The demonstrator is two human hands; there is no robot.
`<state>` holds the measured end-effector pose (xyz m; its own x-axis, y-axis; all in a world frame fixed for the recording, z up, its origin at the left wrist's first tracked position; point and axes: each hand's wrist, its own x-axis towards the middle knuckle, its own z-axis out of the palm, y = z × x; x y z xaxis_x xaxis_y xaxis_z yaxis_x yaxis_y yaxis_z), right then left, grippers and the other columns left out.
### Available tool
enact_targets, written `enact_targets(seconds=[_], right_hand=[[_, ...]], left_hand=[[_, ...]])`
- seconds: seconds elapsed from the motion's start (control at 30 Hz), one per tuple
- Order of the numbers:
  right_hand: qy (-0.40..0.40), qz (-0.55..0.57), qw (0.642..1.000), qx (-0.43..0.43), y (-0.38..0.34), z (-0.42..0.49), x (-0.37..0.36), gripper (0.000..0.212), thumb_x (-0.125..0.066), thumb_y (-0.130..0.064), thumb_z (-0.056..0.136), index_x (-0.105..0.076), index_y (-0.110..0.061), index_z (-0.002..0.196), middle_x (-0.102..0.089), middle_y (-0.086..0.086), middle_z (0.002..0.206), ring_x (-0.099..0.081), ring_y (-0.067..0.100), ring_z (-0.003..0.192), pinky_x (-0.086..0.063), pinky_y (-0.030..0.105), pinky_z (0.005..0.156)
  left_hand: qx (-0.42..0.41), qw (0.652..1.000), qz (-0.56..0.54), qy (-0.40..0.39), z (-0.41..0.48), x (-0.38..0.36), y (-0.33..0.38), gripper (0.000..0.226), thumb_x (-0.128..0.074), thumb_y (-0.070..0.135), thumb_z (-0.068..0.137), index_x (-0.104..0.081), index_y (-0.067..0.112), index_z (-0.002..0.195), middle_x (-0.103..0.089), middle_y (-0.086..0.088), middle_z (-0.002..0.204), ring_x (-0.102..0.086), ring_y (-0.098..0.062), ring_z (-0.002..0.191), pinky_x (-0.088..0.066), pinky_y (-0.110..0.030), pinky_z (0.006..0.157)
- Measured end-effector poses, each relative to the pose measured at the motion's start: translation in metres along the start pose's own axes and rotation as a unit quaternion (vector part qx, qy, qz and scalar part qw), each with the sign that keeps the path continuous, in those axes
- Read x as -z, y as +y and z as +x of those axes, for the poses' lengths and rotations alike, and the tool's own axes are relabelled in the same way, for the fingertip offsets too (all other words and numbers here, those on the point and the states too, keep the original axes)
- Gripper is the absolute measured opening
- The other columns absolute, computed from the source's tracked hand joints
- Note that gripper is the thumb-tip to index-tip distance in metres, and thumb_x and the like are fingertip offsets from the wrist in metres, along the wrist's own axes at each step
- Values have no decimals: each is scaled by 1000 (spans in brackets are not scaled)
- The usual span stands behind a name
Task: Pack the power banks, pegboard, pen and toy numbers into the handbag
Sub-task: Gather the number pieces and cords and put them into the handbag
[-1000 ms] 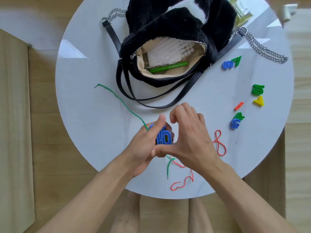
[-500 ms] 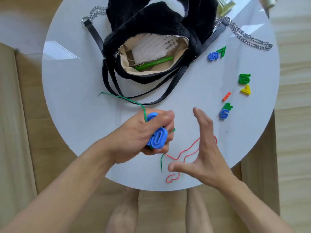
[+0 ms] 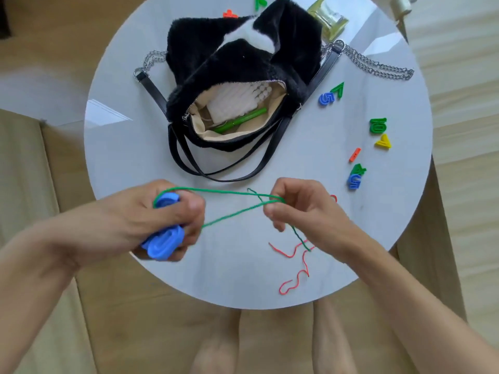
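Lower left of the frame, a left hand (image 3: 129, 220) curls around blue toy numbers (image 3: 163, 242) as the right hand (image 3: 310, 214) pinches their limp green string (image 3: 229, 193); the light, stiff pieces look best gripped by their bodies, below the open handbag (image 3: 216, 63) at top centre.

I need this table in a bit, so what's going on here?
A person is packing a black furry handbag on the round white table. Their left hand grips blue toy numbers, and their right hand pinches a green string stretched from them. The bag lies open with the white pegboard and green pen inside. Other loose numbers and a red string lie on the table, not yet packed.
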<state>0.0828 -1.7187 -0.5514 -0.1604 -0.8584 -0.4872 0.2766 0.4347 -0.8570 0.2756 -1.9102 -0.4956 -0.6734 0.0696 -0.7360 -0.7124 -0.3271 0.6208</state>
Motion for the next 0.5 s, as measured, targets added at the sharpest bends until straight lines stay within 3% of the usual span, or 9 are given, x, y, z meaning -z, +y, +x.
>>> enact_targets(seconds=[0.07, 0.1, 0.17, 0.27, 0.33, 0.43, 0.5], right_hand=[[29, 108, 994, -18, -4, -10, 17, 17, -69, -25, 84, -60, -18, 70, -46, -4, 58, -41, 11, 54, -37, 23, 63], [46, 145, 988, -25, -7, -13, 20, 17, -67, -24, 86, -62, -20, 71, -42, -4, 59, -37, 11, 54, -34, 25, 65], [59, 186, 980, -31, -13, -15, 20, 15, -59, -20, 91, -66, -17, 78, -44, -3, 61, -37, 10, 53, -35, 26, 67], [44, 157, 986, -15, -25, -7, 5, 20, -52, -11, 96, -71, -13, 91, -61, 1, 66, -52, 12, 59, -45, 21, 66], [56, 132, 990, -12, -32, 4, -5, 25, -50, 2, 98, -71, -10, 94, -70, 6, 74, -63, 15, 68, -51, 26, 72], [104, 112, 988, -3, -40, 20, -15, 29, -51, 14, 93, -69, -7, 102, -77, 4, 82, -70, 18, 74, -54, 32, 69], [141, 8, 989, 33, -43, 28, -15, 30, -55, 11, 89, -67, -10, 107, -79, 1, 86, -72, 27, 82, -59, 38, 66]], left_hand=[[-1, 985, 108, 134, 10, 18, -6, 54, -59, 61, 87, -55, 13, 64, -48, -4, 61, -41, -20, 54, -30, -27, 46], [-1, 971, 129, 199, 18, 21, -10, 50, -58, 58, 90, -59, 14, 67, -50, -5, 63, -42, -21, 58, -32, -27, 48], [-13, 960, 40, 277, 41, 8, -15, 41, -53, 42, 100, -61, 22, 65, -58, 1, 66, -45, -23, 64, -35, -28, 55], [-49, 954, -78, 284, 81, -23, -18, 37, -47, 39, 104, -51, 20, 72, -67, 8, 65, -48, -17, 53, -32, -18, 47], [-63, 952, -147, 262, 99, -39, -13, 36, -44, 37, 106, -51, 15, 78, -61, 9, 57, -48, -11, 48, -29, -16, 41], [-91, 939, -270, 191, 116, -58, -10, 26, -45, 29, 105, -57, 18, 85, -55, 6, 63, -48, -8, 49, -24, -15, 39], [-98, 923, -346, 138, 120, -65, -7, 24, -46, 40, 102, -60, 22, 93, -58, 7, 69, -48, -7, 49, -18, -15, 39]])
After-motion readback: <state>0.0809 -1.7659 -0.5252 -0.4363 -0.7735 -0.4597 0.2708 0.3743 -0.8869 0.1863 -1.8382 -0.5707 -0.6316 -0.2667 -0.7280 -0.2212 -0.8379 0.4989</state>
